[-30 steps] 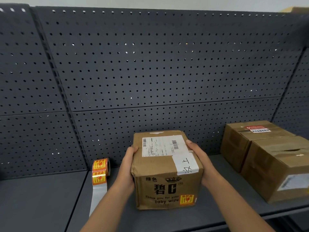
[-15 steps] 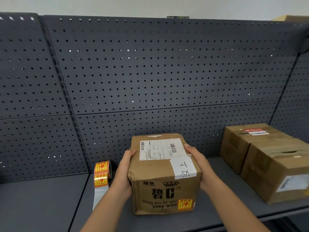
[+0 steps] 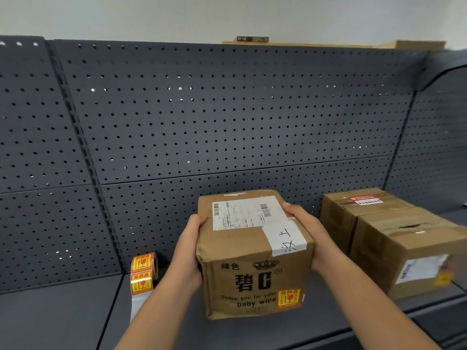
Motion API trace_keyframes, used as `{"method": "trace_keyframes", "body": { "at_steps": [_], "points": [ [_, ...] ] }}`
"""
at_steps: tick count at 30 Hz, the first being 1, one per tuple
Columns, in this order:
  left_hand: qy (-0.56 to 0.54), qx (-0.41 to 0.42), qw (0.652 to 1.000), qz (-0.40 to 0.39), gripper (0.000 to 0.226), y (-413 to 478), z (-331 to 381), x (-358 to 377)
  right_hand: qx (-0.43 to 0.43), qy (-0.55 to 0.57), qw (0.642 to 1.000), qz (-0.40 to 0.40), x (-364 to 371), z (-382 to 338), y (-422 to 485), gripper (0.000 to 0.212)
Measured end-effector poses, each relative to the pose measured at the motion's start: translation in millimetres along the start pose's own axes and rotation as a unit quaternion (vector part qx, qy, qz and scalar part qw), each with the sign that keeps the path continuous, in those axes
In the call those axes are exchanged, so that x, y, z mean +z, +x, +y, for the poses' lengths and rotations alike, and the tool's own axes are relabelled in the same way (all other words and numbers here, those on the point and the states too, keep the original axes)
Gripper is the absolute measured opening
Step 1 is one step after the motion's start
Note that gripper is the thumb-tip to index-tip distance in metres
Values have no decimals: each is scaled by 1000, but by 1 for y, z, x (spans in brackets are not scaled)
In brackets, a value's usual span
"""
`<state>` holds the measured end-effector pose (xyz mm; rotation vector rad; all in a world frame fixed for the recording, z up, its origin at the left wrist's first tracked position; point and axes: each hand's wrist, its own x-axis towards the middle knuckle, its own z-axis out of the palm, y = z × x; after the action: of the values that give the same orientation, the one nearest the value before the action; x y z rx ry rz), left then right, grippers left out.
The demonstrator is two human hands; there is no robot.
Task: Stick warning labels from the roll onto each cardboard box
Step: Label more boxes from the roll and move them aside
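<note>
A: Left hand (image 3: 188, 251) and right hand (image 3: 307, 232) clasp the box (image 3: 252, 248) by its sides. Warning label (image 3: 288, 298) sits on its front, below the grip.
B: Changed?
A: Box slightly nearer, same hold. Labelled, I'd judge. Roll (image 3: 142, 271) left of grip; other boxes (image 3: 404, 248) right.

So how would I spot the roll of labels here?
Find the dark grey shelf below the pegboard wall. Left of the box being held, by the left hand, stands the label roll. It alone is small and round, with orange-yellow stickers and a pale strip trailing forward.
</note>
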<state>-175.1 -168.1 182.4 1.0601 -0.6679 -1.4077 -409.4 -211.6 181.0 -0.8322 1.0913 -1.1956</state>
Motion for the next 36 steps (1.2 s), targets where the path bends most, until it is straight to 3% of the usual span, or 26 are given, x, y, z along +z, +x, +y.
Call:
{"method": "trace_keyframes", "body": {
  "at_steps": [9, 15, 23, 29, 36],
  "points": [
    [12, 3, 999, -35, 34, 4, -5, 65, 0, 7, 1000, 2, -54, -47, -3, 44],
    [19, -19, 999, -42, 39, 16, -39, 102, 9, -46, 999, 15, -103, -56, 7, 48],
    [23, -20, 999, -37, 40, 49, -73, 133, -23, -72, 997, 21, -142, -62, 31, 34],
    [37, -27, 999, -21, 39, 73, -94, 143, -25, -201, 977, 61, -152, -64, 50, 23],
    [42, -14, 999, -11, 40, 89, -112, 150, -79, -357, 926, 89, -160, -60, 70, 24]
  ]
}}
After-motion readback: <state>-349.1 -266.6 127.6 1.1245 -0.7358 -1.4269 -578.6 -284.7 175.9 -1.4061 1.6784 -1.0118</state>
